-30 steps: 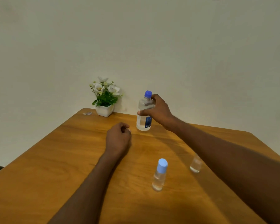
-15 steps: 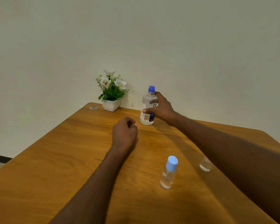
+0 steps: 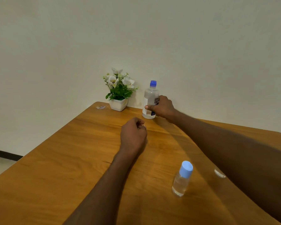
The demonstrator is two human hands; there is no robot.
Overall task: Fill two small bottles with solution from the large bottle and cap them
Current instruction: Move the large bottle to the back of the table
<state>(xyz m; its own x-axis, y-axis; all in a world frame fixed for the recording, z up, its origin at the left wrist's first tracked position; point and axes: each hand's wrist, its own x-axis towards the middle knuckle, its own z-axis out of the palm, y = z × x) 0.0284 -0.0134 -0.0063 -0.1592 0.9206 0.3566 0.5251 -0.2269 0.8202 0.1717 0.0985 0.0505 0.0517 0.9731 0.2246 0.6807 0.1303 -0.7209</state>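
Wooden table (image 3: pixel 58 168) against a plain cream wall (image 3: pixel 201 46). The right hand (image 3: pixel 163 108) grips the upright large bottle (image 3: pixel 150 101), label reading "re nu", near a potted flower (image 3: pixel 118 91). The left hand (image 3: pixel 133 135) rests fisted, holding nothing visible. A capped small bottle (image 3: pixel 182 179) stands nearer.

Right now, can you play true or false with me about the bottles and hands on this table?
1. The right hand grips the big bottle. True.
2. The big bottle has no cap. False: a blue cap is on it.
3. The left hand holds the small bottle. False: it is curled and holds nothing.
4. A flower pot stands at the table's far edge. True.
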